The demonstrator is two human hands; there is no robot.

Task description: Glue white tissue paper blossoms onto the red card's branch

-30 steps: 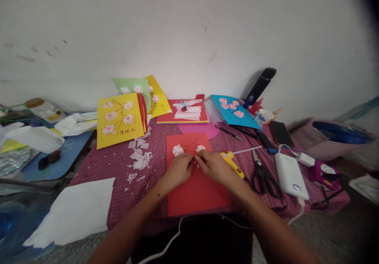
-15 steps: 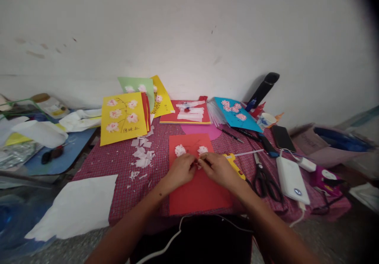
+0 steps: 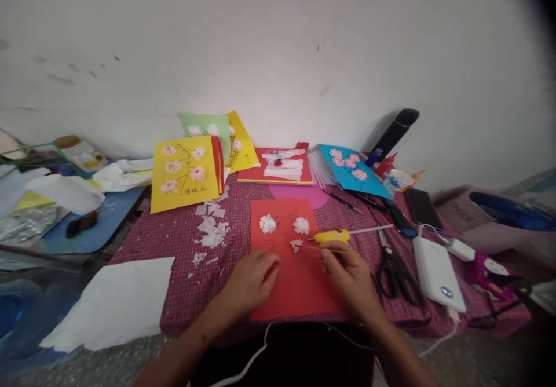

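Observation:
A red card [image 3: 286, 294] lies before me with two white crumpled-paper flowers, a left one [image 3: 267, 223] and a right one [image 3: 301, 225]. Below the right flower sits a smaller cluster of pale paper bits [image 3: 296, 245]. My right hand [image 3: 347, 271] pinches a thin stick [image 3: 313, 248], whose tip points left at that cluster. My left hand [image 3: 252, 280] hovers over the card's left side, fingers loosely curled and thumb apart, with nothing visible in it. A yellow glue gun [image 3: 331, 236] with a clear glue stick lies just beyond my right hand.
Torn white paper pieces [image 3: 212, 230] are scattered left of the card, near a large white sheet [image 3: 117, 300]. Black-handled scissors [image 3: 395, 277], a white power bank [image 3: 438, 274] and a phone [image 3: 423, 208] lie right. Finished flower cards, yellow [image 3: 185, 172] and blue [image 3: 354, 172], stand behind.
My hands have parted from their pinch over the card, left hand down and left, right hand to the right. The paper cluster, the stick and the glue gun's nozzle now show.

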